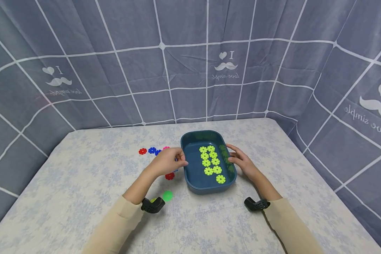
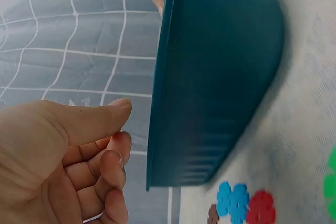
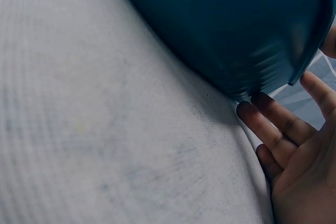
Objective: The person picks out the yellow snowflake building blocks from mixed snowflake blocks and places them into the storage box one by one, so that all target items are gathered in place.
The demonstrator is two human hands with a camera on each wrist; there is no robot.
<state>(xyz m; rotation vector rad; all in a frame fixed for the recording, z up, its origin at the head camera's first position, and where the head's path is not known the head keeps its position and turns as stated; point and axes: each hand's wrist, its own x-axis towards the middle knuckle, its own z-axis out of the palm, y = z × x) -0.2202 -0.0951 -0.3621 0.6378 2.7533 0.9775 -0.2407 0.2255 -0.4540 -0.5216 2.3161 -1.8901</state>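
Observation:
A dark teal rectangular basin (image 1: 206, 190) rests on the table with several yellow-green snowflake discs (image 1: 206, 163) in two rough columns on its floor. My left hand (image 1: 167, 161) is beside the basin's left rim, its fingers loosely curled. In the left wrist view, a gap separates the thumb and fingers from the basin's wall (image 2: 210, 77), and nothing shows between them. On the opposite side, my right hand (image 1: 243, 163) has its fingers extended along the basin's right wall. The right wrist view shows fingertips (image 3: 247, 111) touching the basin's lower outside.
Left of the basin lie loose discs, including a red disc (image 1: 142, 151), a blue disc (image 1: 152, 150) and another red disc (image 1: 169, 176), some partly behind my left hand. A green disc (image 1: 167, 195) lies nearer me. A grey-blue checked curtain (image 1: 184, 70) surrounds the patterned table.

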